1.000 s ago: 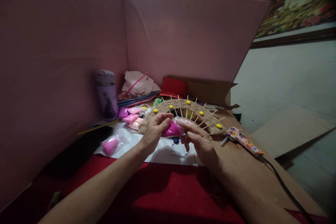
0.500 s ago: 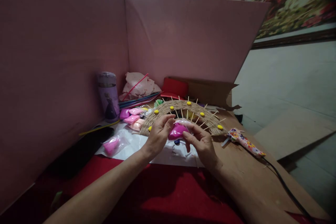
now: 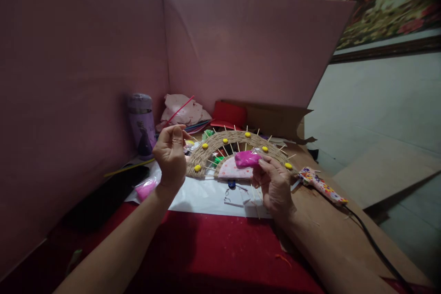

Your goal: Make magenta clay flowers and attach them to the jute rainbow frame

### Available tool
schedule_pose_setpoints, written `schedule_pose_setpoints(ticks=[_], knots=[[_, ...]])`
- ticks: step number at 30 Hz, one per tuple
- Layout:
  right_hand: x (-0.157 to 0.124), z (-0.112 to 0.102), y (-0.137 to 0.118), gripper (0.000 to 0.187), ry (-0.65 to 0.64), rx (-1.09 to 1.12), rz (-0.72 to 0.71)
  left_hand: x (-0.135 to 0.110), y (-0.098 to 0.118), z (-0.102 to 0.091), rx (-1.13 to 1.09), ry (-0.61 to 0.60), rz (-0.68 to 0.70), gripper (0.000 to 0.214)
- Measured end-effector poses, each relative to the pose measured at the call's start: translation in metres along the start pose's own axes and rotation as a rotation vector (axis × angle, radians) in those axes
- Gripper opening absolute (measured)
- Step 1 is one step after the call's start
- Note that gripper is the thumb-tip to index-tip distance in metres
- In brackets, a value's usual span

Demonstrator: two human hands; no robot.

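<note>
My right hand (image 3: 274,184) pinches a packet of magenta modelling clay (image 3: 247,159) by its right edge. The packet hangs over the twine-woven half-ring (image 3: 230,138), which has yellow dots and thin sticks pointing outward. Inside the arch lies a pale pink half-round piece with small spots (image 3: 231,168), partly covered by the packet. My left hand (image 3: 172,156) is raised to the left of the arch, its thumb and fingertips pressed together. Whatever it may hold is too small to make out. Below it, a pink clay packet (image 3: 146,189) rests on the white sheet (image 3: 196,196).
A purple tumbler (image 3: 142,126) stands at the back left beside crumpled pink cloth (image 3: 182,111) and a red item (image 3: 229,115). On the right, a flower-patterned glue gun (image 3: 322,186) lies on the cardboard (image 3: 324,229) with a black cord trailing. Pink walls rise behind.
My hands have come apart. The left moved away up and left, pinched; the right keeps the magenta packet, now slightly higher and right. The spotted pink piece is more visible.
</note>
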State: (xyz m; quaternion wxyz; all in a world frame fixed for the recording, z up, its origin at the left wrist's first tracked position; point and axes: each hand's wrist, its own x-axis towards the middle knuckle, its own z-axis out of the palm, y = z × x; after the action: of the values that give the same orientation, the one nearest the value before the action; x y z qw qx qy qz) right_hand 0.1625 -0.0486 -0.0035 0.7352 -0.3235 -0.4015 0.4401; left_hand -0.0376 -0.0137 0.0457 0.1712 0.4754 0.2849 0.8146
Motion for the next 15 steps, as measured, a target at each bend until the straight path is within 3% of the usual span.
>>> schedule_pose_setpoints(ticks=[9,13,15], knots=[[0.002,-0.002,0.002,0.019,0.011,-0.017,-0.007,0.008,0.059,0.001,-0.125,-0.130,-0.091,0.015],[0.002,-0.002,0.002,0.022,0.004,-0.033,-0.021,-0.018,0.086,-0.003,-0.191,-0.249,-0.301,0.017],[0.003,-0.003,0.003,0.023,0.006,-0.044,-0.036,-0.044,0.091,-0.004,-0.217,-0.426,-0.486,0.017]])
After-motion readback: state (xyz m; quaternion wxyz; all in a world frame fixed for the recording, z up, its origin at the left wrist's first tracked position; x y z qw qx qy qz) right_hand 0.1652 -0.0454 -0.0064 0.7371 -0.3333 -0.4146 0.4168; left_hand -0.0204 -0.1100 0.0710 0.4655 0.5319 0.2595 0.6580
